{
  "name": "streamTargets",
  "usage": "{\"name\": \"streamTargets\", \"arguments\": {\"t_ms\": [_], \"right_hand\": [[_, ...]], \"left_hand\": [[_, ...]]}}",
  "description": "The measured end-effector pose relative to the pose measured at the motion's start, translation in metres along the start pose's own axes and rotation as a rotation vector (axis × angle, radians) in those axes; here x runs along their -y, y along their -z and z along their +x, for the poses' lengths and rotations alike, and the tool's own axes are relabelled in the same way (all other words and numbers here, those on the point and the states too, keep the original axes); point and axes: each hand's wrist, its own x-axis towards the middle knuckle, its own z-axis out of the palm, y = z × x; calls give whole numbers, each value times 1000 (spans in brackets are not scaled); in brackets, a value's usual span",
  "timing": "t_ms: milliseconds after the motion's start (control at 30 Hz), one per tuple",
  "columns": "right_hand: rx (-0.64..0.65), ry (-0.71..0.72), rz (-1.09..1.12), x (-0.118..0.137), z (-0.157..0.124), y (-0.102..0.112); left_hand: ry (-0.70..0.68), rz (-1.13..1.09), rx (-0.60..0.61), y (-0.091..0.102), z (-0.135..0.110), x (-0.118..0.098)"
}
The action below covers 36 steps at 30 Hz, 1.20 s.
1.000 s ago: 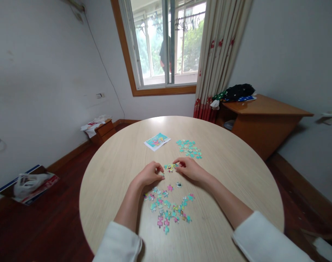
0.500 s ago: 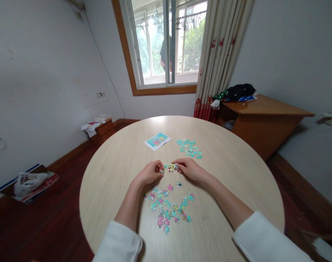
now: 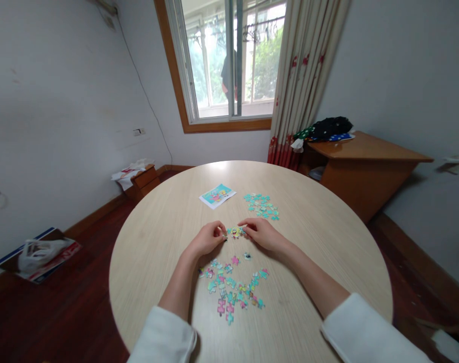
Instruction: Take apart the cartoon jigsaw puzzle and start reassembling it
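Observation:
A small cluster of joined puzzle pieces [image 3: 235, 232], mostly yellow and light blue, lies on the table between my hands. Just left of it, my left hand [image 3: 210, 237] is closed in a pinch on a small puzzle piece [image 3: 225, 239], mostly hidden by the fingertips. From the other side, my right hand [image 3: 263, 233] has thumb and index finger at the cluster's right edge, gripping it there. Closer to me are a pink loose piece [image 3: 235, 260] and a dark-and-blue piece [image 3: 247, 256].
Many loose pieces [image 3: 231, 297] are spread on the round table [image 3: 308, 282] between my forearms. Farther back lie a picture card [image 3: 217, 195] and a second group of turquoise pieces [image 3: 262, 205]. A wooden desk [image 3: 373, 146] with cloths stands at the right.
The piece in my left fingers has turned and shows less of its face. My right fingers have shifted slightly at the cluster's edge. The other pieces lie as before.

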Motion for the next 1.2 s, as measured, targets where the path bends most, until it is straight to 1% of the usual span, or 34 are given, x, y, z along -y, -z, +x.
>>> {"name": "streamTargets", "arguments": {"t_ms": [267,400,567,900,1200], "right_hand": [[-10,25,-39,-2,2,0],[-16,-5,7,-4,3,-1],[-23,3,58,-8,4,-3],[-54,14,100,-8,5,-4],[-92,11,102,-8,6,-4]], "left_hand": [[6,-10,-35,-1,1,-1],[-14,-25,-66,-3,2,-2],[-8,-5,-84,-3,3,-2],[48,-74,-120,-4,5,2],[35,-49,-177,-3,4,-1]]}}
